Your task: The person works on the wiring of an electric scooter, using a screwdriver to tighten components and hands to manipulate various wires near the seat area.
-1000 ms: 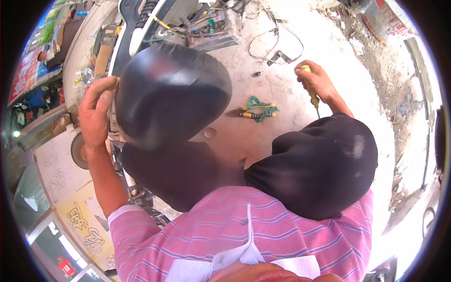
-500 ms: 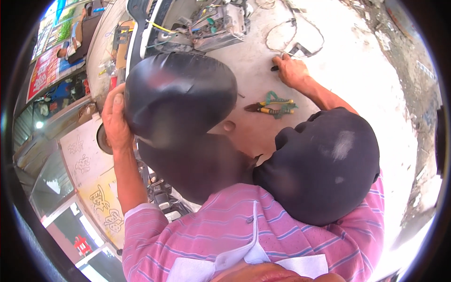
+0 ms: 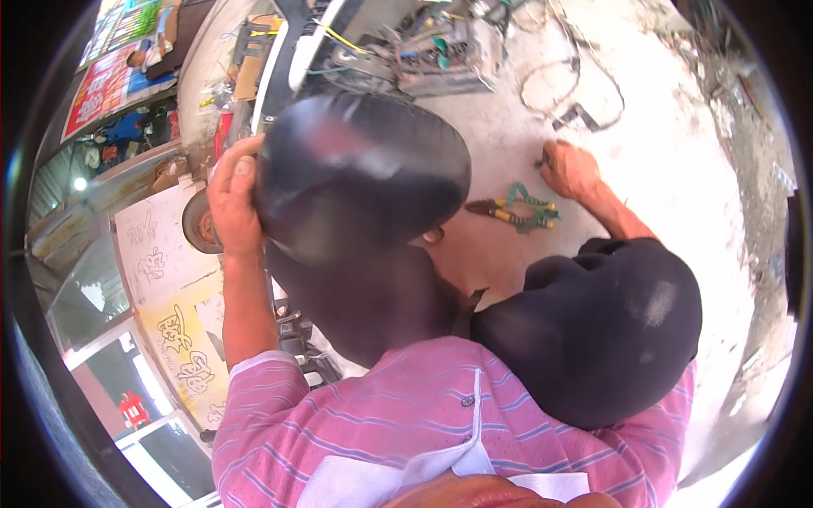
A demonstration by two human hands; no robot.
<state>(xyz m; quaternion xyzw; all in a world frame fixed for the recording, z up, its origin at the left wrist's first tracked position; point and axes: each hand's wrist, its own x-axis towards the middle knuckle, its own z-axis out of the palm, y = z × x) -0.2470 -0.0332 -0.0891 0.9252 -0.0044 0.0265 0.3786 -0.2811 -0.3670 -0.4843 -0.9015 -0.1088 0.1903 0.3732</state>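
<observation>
My left hand (image 3: 237,199) grips the side of a glossy black padded seat (image 3: 364,178), held upright over my dark-trousered legs (image 3: 593,339). Out to the right, my right hand (image 3: 572,169) is low over the pale concrete ground, fingers closed on a small dark object that is too small to name. Between the seat and my right hand lie yellow-handled pliers (image 3: 512,212) tangled with green cord, their dark jaws pointing toward the seat.
A grimy box of tools and parts (image 3: 445,59) and a loop of cable (image 3: 576,76) lie ahead. A white-and-black vehicle frame (image 3: 301,46) rises at upper left, near a painted board (image 3: 165,254) and a wheel (image 3: 201,222). A person (image 3: 152,59) sits far left.
The yellow-handled screwdriver in my right hand a second ago is out of sight; that hand has dropped onto a small dark object. My view has shifted, moving the scene rightward.
</observation>
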